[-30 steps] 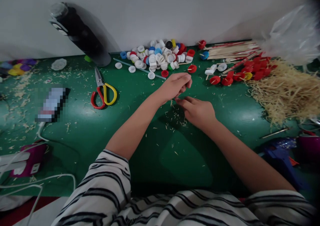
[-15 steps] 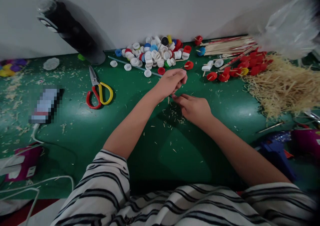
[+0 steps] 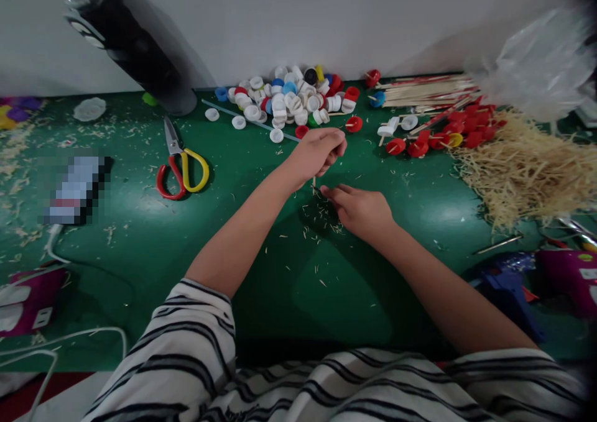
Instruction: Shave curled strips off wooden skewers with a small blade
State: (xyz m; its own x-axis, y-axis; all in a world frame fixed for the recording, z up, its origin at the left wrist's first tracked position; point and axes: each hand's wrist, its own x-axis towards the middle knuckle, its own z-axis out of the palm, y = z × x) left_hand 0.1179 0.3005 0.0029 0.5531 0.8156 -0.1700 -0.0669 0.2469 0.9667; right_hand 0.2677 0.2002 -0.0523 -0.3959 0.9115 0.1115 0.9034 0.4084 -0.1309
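My left hand [image 3: 321, 150] is closed in a fist above the middle of the green table [image 3: 261, 273]. A thin pale stick [image 3: 314, 184] pokes out below it. Slightly lower and to the right, my right hand [image 3: 361, 209] has its thumb and fingers pinched round something small and dark, too small to make out; it is near the stick's lower end. Small pale shavings [image 3: 321, 214] lie under both hands. Behind the left hand is a heap of white, red and blue bottle caps [image 3: 293, 102].
Scissors [image 3: 180, 161], a phone [image 3: 77, 189] on a white cable and a black bottle [image 3: 135, 49] are on the left. To the right are sticks [image 3: 424, 92], red caps on sticks [image 3: 441, 139], pale straw [image 3: 536, 167], a plastic bag [image 3: 543, 61] and a blue glue gun [image 3: 508, 285].
My right hand has moved slightly down, away from my left hand, and the gap between them has widened. More of the stick shows. The view has shifted a little.
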